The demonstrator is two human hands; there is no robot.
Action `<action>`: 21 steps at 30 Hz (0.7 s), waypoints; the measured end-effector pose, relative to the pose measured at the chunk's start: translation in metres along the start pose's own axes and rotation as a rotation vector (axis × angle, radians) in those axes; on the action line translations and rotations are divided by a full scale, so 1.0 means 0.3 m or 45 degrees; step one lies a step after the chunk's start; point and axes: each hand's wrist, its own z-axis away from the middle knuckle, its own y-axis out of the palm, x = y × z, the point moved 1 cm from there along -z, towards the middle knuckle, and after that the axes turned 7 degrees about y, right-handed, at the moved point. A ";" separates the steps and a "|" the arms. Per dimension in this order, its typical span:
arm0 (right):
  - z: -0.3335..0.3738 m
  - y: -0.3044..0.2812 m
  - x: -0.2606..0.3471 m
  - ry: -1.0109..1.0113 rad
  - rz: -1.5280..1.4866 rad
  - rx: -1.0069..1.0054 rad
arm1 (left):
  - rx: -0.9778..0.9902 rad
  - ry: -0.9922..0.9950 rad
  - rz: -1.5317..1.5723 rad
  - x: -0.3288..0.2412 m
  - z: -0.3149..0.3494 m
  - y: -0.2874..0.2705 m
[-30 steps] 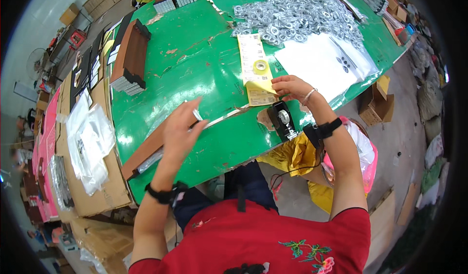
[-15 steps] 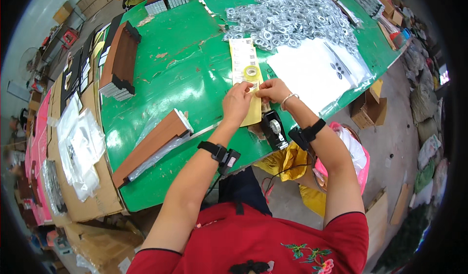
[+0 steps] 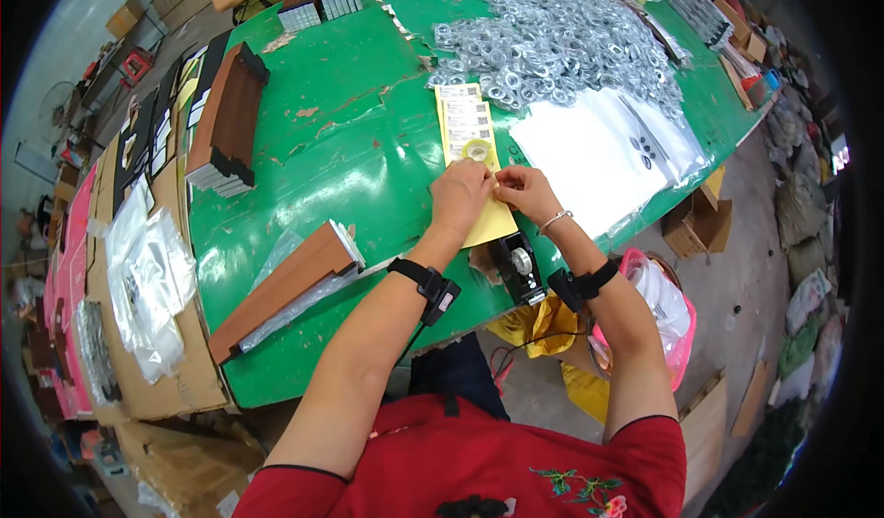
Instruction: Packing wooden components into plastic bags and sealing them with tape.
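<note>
A yellow sheet of white printed labels (image 3: 465, 117) lies on the green table, with a roll of clear yellowish tape (image 3: 477, 151) on it. Over the lower part of this sheet my left hand (image 3: 462, 196) is closed, its fingertips pressed together just below the tape roll. My right hand (image 3: 527, 193) pinches close beside it at the sheet's right edge. Whatever the fingertips hold is too small and covered to make out. Just below my hands stands a black tape dispenser (image 3: 517, 267), near the table's front edge.
Bagged metal rings (image 3: 562, 44) are heaped at the back. White plastic bags (image 3: 589, 159) lie right of my hands. Brown panels in plastic (image 3: 290, 288) and a stack of brown panels (image 3: 226, 117) are on the left. A pink basket (image 3: 677, 334) stands below. Another person works at the far left.
Both hands have shifted slightly down, and the left hand has turned over more, its back now facing up. The fingertips stay close together at the label sheet.
</note>
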 end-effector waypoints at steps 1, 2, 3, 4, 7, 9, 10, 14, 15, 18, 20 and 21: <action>-0.002 -0.001 -0.003 -0.037 0.053 -0.021 | 0.038 0.063 -0.122 -0.004 -0.004 0.009; -0.003 -0.005 -0.007 -0.038 0.053 -0.019 | 0.076 0.126 -0.245 -0.007 -0.007 0.017; -0.001 -0.008 -0.004 -0.034 0.046 -0.016 | 0.074 0.124 -0.246 -0.003 -0.008 0.028; 0.000 -0.009 -0.002 -0.029 0.039 -0.013 | 0.066 0.191 -0.321 -0.001 -0.008 0.039; -0.001 -0.005 -0.017 -0.128 -0.011 -0.029 | 0.051 0.277 -0.411 0.006 -0.007 0.054; -0.001 -0.002 -0.020 -0.101 -0.015 -0.026 | 0.041 0.296 -0.428 0.010 -0.008 0.056; 0.000 0.001 -0.017 -0.077 -0.020 -0.021 | 0.003 0.266 -0.369 0.013 -0.009 0.054; 0.036 0.002 0.016 -0.033 -0.108 -0.101 | -0.018 -0.160 0.088 0.046 -0.022 0.027; 0.042 -0.003 0.022 -0.115 0.081 -0.091 | -0.020 -0.159 0.089 0.055 -0.032 0.021; 0.040 0.003 0.036 -0.195 0.418 -0.122 | 0.060 -0.363 0.334 0.098 -0.065 0.006; 0.020 0.009 0.039 -0.198 0.564 -0.163 | -0.056 -0.742 1.020 0.137 -0.071 -0.001; 0.002 0.003 0.027 -0.205 0.645 -0.157 | -0.054 -0.738 1.020 0.140 -0.079 -0.023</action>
